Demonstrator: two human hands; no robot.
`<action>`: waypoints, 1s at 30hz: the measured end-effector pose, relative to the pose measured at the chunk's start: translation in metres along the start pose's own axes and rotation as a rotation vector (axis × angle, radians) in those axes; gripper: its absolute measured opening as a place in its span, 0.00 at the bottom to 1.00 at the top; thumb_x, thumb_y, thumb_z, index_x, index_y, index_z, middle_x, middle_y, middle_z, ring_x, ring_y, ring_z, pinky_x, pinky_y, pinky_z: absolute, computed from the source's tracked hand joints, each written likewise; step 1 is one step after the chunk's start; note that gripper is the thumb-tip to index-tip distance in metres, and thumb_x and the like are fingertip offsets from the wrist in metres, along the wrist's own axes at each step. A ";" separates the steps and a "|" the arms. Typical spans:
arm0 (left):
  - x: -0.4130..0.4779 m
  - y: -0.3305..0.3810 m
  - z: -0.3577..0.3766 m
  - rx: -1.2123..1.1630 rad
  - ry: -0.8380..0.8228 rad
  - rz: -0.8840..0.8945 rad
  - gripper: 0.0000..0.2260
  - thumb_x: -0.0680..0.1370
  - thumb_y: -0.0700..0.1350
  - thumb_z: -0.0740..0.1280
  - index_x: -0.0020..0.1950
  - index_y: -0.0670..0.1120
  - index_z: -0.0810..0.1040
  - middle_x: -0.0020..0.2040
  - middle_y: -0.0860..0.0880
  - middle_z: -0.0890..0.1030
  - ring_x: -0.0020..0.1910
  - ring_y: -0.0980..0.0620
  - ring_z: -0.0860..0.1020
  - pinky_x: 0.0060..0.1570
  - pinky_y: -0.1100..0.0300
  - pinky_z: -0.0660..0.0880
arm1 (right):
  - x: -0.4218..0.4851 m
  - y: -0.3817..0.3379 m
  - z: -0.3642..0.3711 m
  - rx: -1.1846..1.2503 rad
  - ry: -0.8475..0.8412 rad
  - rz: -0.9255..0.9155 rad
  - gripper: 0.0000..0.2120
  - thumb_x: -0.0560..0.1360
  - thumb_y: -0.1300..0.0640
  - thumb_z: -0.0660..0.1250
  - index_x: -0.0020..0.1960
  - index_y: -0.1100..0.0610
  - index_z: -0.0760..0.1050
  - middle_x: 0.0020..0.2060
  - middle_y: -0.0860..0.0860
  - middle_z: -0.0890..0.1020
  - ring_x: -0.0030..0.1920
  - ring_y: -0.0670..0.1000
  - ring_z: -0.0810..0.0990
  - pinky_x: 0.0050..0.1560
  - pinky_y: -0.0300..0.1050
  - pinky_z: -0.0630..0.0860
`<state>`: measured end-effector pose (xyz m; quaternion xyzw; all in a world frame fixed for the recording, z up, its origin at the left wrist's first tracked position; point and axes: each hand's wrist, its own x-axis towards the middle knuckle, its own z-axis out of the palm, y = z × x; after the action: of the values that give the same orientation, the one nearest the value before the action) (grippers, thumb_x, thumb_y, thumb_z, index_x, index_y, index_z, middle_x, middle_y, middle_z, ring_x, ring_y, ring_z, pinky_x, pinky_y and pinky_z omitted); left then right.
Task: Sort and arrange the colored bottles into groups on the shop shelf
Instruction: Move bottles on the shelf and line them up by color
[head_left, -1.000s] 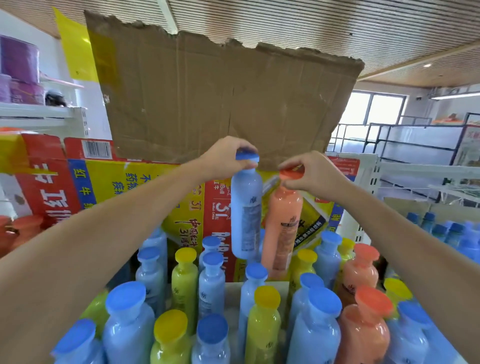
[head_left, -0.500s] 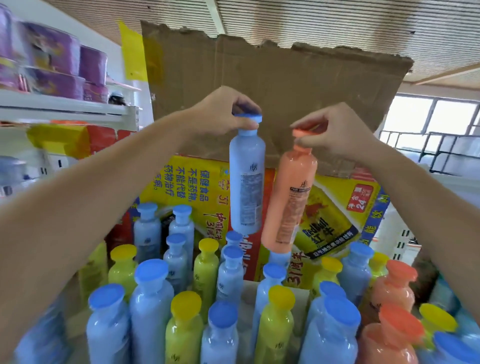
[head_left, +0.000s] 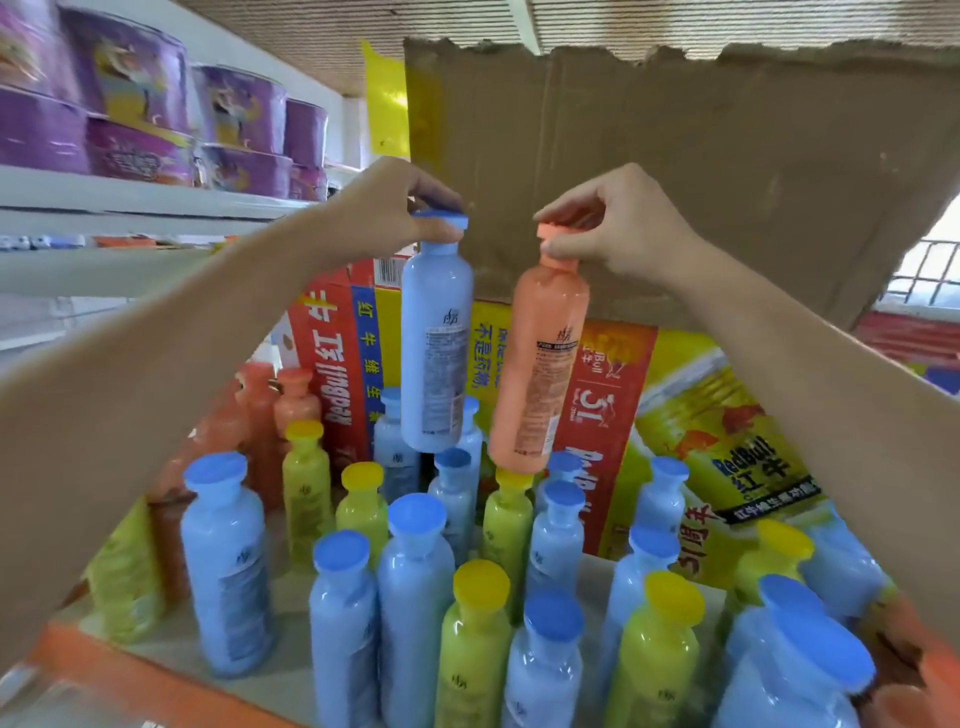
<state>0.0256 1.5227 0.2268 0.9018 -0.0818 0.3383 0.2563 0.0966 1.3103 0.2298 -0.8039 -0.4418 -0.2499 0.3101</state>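
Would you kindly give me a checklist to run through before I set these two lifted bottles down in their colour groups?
1. Left hand grip on the blue bottle: ok, fingers pinch its cap.
2. Right hand grip on the orange bottle: ok, pinched at the cap.
3. Orange bottle hanging straight: not ok, it tilts, base toward the left.
4. Orange bottle's base clear of the yellow cap below it: cannot tell.
5. Orange group found: ok, orange bottles stand at left rear beside the red carton.
6. Free spot in that group: cannot tell, the left forearm hides it.
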 end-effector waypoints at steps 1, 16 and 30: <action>-0.002 -0.006 -0.003 0.007 -0.006 -0.006 0.16 0.72 0.38 0.70 0.59 0.40 0.77 0.53 0.46 0.79 0.47 0.55 0.75 0.47 0.70 0.70 | 0.005 -0.002 0.006 0.009 -0.004 -0.002 0.15 0.66 0.61 0.73 0.52 0.57 0.81 0.41 0.48 0.81 0.33 0.34 0.75 0.42 0.30 0.71; -0.050 -0.077 0.033 0.160 -0.261 -0.137 0.16 0.73 0.40 0.70 0.60 0.39 0.76 0.54 0.39 0.80 0.54 0.42 0.76 0.40 0.63 0.65 | 0.044 -0.022 0.068 0.001 -0.018 0.031 0.15 0.66 0.60 0.73 0.53 0.56 0.82 0.42 0.48 0.81 0.43 0.44 0.77 0.45 0.36 0.71; -0.080 -0.137 0.091 0.117 -0.438 -0.201 0.18 0.71 0.44 0.73 0.59 0.44 0.77 0.58 0.48 0.78 0.56 0.52 0.75 0.48 0.66 0.65 | 0.044 -0.017 0.082 0.034 -0.051 0.055 0.14 0.68 0.59 0.71 0.54 0.54 0.81 0.45 0.46 0.81 0.48 0.45 0.79 0.52 0.39 0.74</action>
<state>0.0604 1.5910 0.0609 0.9705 -0.0257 0.1116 0.2121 0.1138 1.4011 0.2085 -0.8165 -0.4313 -0.2132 0.3191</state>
